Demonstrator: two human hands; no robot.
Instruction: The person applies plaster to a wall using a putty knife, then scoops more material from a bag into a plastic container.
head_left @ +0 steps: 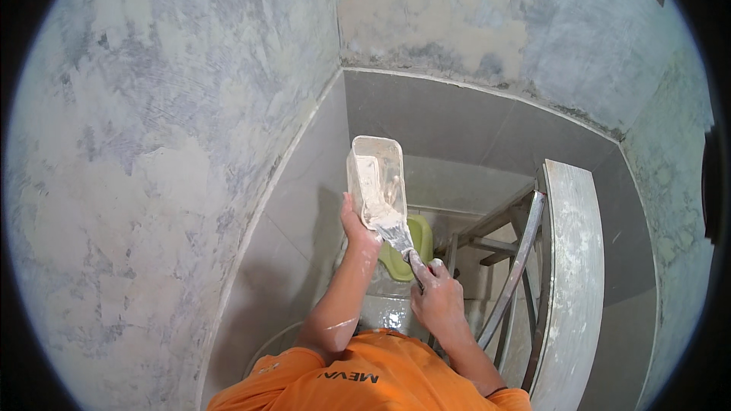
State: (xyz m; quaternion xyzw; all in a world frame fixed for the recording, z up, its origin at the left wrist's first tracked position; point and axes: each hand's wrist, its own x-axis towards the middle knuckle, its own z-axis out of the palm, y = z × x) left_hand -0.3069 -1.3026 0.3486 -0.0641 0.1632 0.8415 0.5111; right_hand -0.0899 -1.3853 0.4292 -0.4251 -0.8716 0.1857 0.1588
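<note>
My left hand (358, 224) is wrapped round the lower left side of a clear rectangular plastic tub (396, 154). Pale, creamy filler paste (370, 183) coats the tub's inside and gathers at its near end. In my right hand (438, 297) is the dark handle of a putty knife (397, 236), my index finger stretched along it. The knife's paste-smeared blade rests at the tub's near end, touching the paste. Both hands and the left forearm carry pale smears.
To the right stands a metal-legged stand (518, 259) beside a long, paste-splashed white board (571, 259). A green squat toilet pan (419, 237) lies below the tub. Patchy plastered walls (145, 167) rise above grey tiles (426, 110) on the left and ahead.
</note>
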